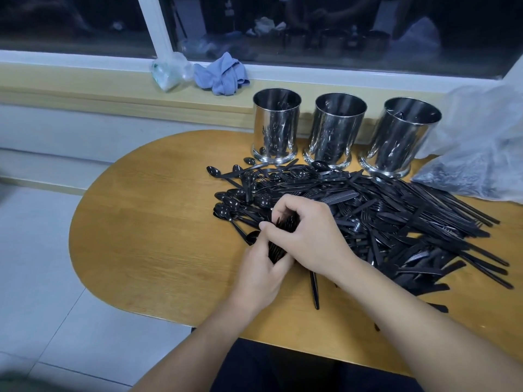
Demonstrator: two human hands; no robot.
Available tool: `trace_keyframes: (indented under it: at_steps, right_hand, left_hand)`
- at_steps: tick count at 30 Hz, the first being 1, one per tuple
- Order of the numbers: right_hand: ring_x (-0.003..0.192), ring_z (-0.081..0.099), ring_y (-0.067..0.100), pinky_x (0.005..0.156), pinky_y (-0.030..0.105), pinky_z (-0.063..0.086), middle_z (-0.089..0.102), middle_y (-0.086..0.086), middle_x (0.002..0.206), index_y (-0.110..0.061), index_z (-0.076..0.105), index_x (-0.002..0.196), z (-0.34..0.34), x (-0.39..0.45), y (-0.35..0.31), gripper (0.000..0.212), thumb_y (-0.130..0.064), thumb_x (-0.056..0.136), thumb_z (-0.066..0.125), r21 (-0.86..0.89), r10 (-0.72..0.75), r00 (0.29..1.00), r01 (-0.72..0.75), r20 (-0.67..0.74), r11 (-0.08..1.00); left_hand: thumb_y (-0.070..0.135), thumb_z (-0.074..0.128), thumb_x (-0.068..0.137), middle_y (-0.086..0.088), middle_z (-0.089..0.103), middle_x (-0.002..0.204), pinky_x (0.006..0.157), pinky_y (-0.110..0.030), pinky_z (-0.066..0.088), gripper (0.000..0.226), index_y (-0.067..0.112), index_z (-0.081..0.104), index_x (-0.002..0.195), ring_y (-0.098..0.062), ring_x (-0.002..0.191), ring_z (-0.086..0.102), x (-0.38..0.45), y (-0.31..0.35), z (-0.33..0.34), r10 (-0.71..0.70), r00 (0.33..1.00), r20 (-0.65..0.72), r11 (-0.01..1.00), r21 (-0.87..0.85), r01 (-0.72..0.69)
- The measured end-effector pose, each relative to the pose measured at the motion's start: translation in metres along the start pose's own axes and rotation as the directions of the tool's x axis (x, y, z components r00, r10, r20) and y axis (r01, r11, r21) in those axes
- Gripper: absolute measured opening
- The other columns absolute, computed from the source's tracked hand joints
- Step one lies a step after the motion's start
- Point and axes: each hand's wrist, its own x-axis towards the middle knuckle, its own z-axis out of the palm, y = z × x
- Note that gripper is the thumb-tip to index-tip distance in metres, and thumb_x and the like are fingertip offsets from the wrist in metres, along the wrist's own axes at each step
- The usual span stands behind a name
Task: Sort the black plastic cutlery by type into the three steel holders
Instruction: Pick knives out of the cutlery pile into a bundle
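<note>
A big heap of black plastic cutlery [382,216] covers the right half of the wooden table [147,222]: spoons on its left side, forks and knives towards the right. Three steel holders stand in a row behind it: the left holder [276,125], the middle holder [336,130] and the right holder [402,137]. Dark cutlery shows inside the left and right ones. My left hand [260,275] and my right hand [308,236] both grip one bundle of black cutlery [284,236] at the heap's near left edge. Which type it is I cannot tell.
A crumpled clear plastic bag [478,142] lies at the table's right end beside the right holder. On the sill behind sit a blue cloth [220,75] and a small clear bag [168,70]. The table's rounded left end drops to a tiled floor [36,264].
</note>
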Motion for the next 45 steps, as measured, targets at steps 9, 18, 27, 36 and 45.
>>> trace_keyframes:
  at_steps: [9, 18, 27, 36, 45]
  right_hand:
    - [0.064, 0.054, 0.016, 0.061, 0.04, 0.049, 0.059, -0.012, 0.083, -0.02, 0.065, 0.083, -0.007, 0.001, 0.009, 0.016, -0.026, 0.095, 0.073, -0.222, -0.22, 0.972, 0.233, 0.082, 0.947]
    - [0.074, 0.057, 0.014, 0.065, 0.038, 0.051, 0.058, -0.011, 0.085, -0.022, 0.064, 0.087, -0.005, 0.003, 0.005, 0.023, -0.04, 0.099, 0.072, -0.204, -0.221, 0.968, 0.241, 0.115, 0.949]
    - [0.105, 0.072, 0.007, 0.091, 0.033, 0.061, 0.074, -0.015, 0.115, -0.035, 0.071, 0.13, -0.032, 0.037, 0.01, 0.03, -0.049, 0.105, 0.063, 0.215, 0.119, 0.993, -0.115, -0.007, 0.97]
    - [0.122, 0.06, 0.013, 0.1, 0.029, 0.047, 0.063, -0.011, 0.131, -0.025, 0.059, 0.142, -0.032, 0.176, 0.063, 0.055, -0.05, 0.096, 0.078, 0.004, 0.35, 0.934, -0.35, -0.072, 0.937]
    - [0.116, 0.061, 0.01, 0.095, 0.029, 0.049, 0.059, -0.011, 0.127, -0.03, 0.048, 0.134, -0.016, 0.245, 0.095, 0.076, -0.056, 0.078, 0.092, 0.149, 0.378, 0.911, -0.355, -0.166, 0.923]
  left_hand:
    - [0.041, 0.088, 0.085, 0.022, 0.057, 0.11, 0.091, -0.026, 0.053, 0.032, 0.035, 0.067, 0.109, -0.008, 0.114, 0.056, 0.01, 0.024, -0.027, 0.069, 0.978, 0.195, 0.96, 0.255, -0.119]
    - [0.043, 0.067, 0.095, -0.003, 0.072, 0.076, 0.057, -0.056, 0.053, 0.021, 0.021, 0.066, 0.093, -0.025, 0.066, 0.067, 0.017, 0.013, -0.037, -0.03, 0.958, 0.284, 0.955, 0.293, -0.056]
    - [0.026, 0.073, 0.107, -0.002, 0.071, 0.076, 0.071, -0.047, 0.057, 0.031, 0.019, 0.07, 0.077, -0.018, 0.072, 0.068, 0.068, 0.047, -0.062, 0.097, 0.967, 0.235, 0.979, 0.155, -0.135]
    - [0.028, 0.072, 0.103, -0.011, 0.076, 0.081, 0.072, -0.036, 0.055, 0.034, 0.004, 0.074, 0.08, -0.019, 0.071, 0.069, 0.26, 0.138, -0.097, 0.198, 0.973, -0.115, 0.98, 0.016, -0.198]
    - [0.034, 0.075, 0.097, -0.016, 0.061, 0.066, 0.061, -0.046, 0.046, 0.044, 0.002, 0.059, 0.071, -0.019, 0.06, 0.053, 0.4, 0.124, -0.064, 0.133, 0.98, -0.148, 0.969, 0.225, -0.098]
